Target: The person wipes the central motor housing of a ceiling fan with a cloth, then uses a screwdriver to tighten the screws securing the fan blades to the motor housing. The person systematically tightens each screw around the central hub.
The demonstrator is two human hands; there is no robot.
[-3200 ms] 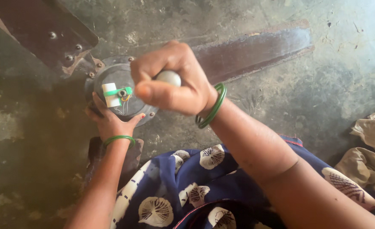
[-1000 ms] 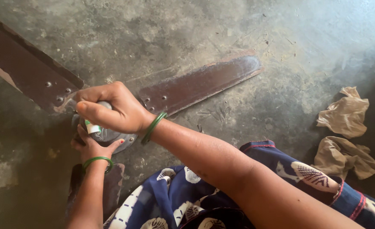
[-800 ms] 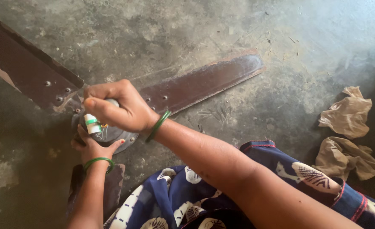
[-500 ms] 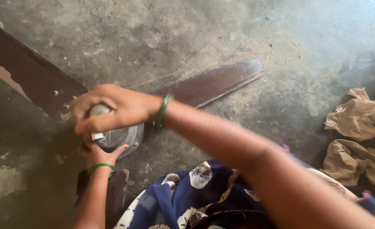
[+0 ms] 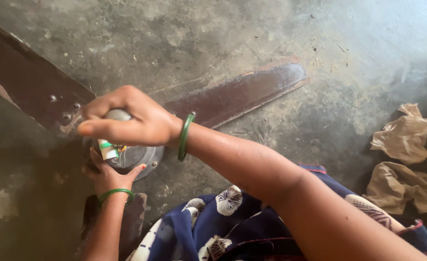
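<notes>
A ceiling fan lies on the concrete floor, with a round grey motor housing (image 5: 143,157) and dark brown blades. My right hand (image 5: 129,123) reaches across from the right and is closed over the top of the housing, gripping its central part. My left hand (image 5: 108,175) comes up from below and holds the near rim of the housing, fingers against it. A small white part with a green band and thin wires (image 5: 108,149) shows on the housing under my right hand. Both wrists wear green bangles.
One brown blade (image 5: 245,92) stretches to the right, another (image 5: 27,82) to the upper left, a third (image 5: 134,222) toward me. Crumpled brown rags (image 5: 406,159) lie at the right. My blue patterned clothing (image 5: 223,227) fills the bottom.
My right hand has stayed on top of the housing while shifting its grip from side to side. The view has drifted, so the fan sits lower left and the rags show.
</notes>
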